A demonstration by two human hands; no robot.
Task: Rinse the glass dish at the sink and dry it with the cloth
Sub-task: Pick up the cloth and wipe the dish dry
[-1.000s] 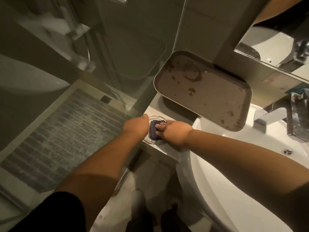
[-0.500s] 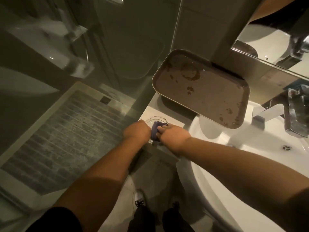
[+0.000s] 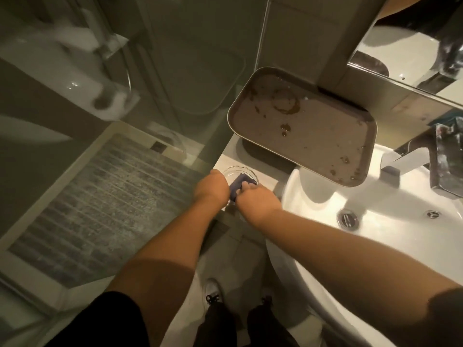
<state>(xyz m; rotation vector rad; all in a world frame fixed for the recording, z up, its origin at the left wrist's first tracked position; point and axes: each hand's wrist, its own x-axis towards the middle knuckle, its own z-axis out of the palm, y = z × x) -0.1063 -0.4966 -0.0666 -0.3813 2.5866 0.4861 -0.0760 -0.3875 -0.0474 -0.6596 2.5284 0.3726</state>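
A: Start wide. What is in front of you?

B: You stand at the white sink basin, its drain dry-looking and the faucet not visibly running. A stained metal tray leans over the back corner, one end overhanging the basin. To its left is the narrow white counter ledge, beside the shower glass.

A: And the glass dish?

B: The glass dish sits on that ledge, left of the basin, not in it. Your left hand is curled against its near-left rim, steadying it; I cannot tell how firmly the fingers close. Your right hand is clamped on the purple cloth, pressing it down inside the dish.

A: What has changed in the last second?

B: Little in the layout: the dish has stayed on the ledge and both hands have stayed on it. A second ago the cloth lay near the middle of the dish under your fingers; now it is bunched toward the near edge, between your two hands, and more of the far rim shows bare. I judge you are mid-wipe, so the rinse looks finished and drying is under way. The far side still needs a pass.
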